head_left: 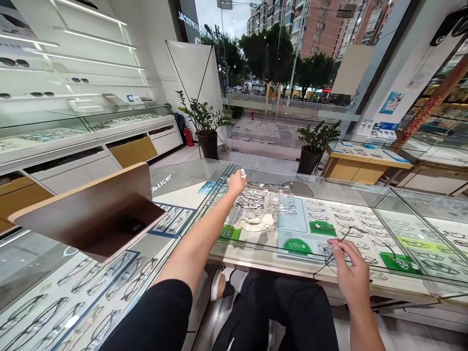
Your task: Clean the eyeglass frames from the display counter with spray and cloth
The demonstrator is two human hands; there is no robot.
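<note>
Left hand point(236, 183) grips small white bottle point(243, 172); right hand point(349, 265) pinches thin-wire glasses point(356, 234).

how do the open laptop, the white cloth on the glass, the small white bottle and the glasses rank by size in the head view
1. open laptop, largest, though it is also nearest the camera
2. glasses in the right hand
3. white cloth, close to the glasses, so unsure
4. small white bottle in the left hand, farthest away

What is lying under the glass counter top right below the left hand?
Under the glass counter, below the left hand holding a small white bottle, rows of eyeglass frames lie on display. On the glass nearby lies a white cloth. Reflections blur the finer details.
</note>
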